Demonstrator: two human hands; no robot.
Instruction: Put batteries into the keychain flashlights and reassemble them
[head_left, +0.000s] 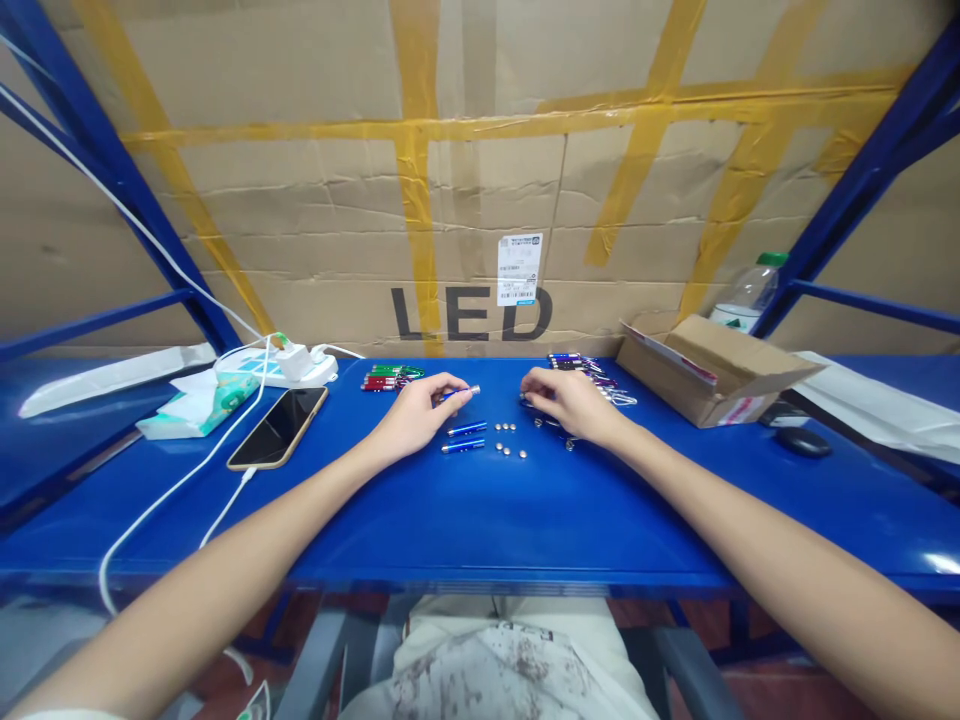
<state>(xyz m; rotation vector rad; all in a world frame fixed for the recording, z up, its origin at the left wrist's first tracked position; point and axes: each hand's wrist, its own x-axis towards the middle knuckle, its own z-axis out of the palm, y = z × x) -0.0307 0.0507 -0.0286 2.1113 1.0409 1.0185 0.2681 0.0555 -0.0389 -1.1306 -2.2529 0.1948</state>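
My left hand point(420, 412) pinches a small blue metal flashlight tube point(471, 390), its silver end pointing right. Two similar blue flashlight tubes point(466, 429) lie side by side just below it on the blue table point(480, 520). Several small silver button cells point(505, 450) rest in short rows between my hands. My right hand point(571, 402) has its fingertips closed together at the right; what is in them is mostly hidden. Under and beside it lie dark blue parts with metal clips point(555, 430). Behind it sits a row of keychain flashlights point(581, 364) in blue and dark colours.
Green and red keychain flashlights point(386, 378) lie at the back. To the left are a phone point(281, 428) on a cable, a tissue pack point(199, 408) and a power strip point(307, 372). An open cardboard box point(712, 365), a mouse point(803, 441) and a bottle point(750, 292) stand right.
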